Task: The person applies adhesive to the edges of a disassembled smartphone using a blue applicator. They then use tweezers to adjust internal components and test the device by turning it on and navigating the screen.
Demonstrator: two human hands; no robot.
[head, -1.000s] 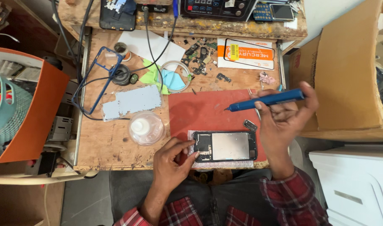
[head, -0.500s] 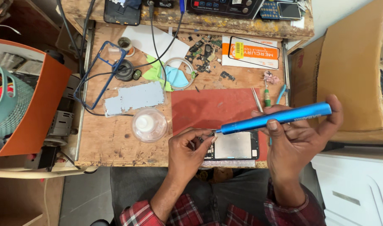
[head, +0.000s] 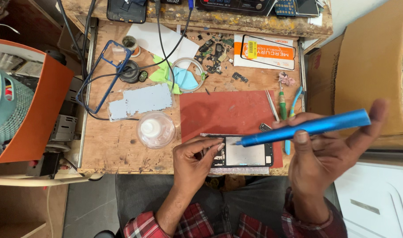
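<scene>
An opened phone (head: pixel 245 155) lies face down on the near edge of a red work mat (head: pixel 225 112), on the wooden bench. My left hand (head: pixel 195 161) rests on the phone's left end, fingers pinched at its edge. My right hand (head: pixel 327 154) holds a long blue electric screwdriver (head: pixel 305 128) level above the phone. The screwdriver's tip points left and hovers over the phone's upper middle. The handle end lies against my fingertips at the right.
Tweezers (head: pixel 272 105), a green screwdriver (head: pixel 282 103) and a light blue tool (head: pixel 294 103) lie right of the mat. A clear round dish (head: pixel 156 129), a pale blue back cover (head: pixel 139 100), a blue phone frame (head: pixel 105 75) and loose parts (head: pixel 215 52) sit behind. A cardboard box (head: pixel 369 66) stands right.
My right hand has swung the blue screwdriver down from above the mat until its tip is over the phone. My left hand has stayed on the phone's left end.
</scene>
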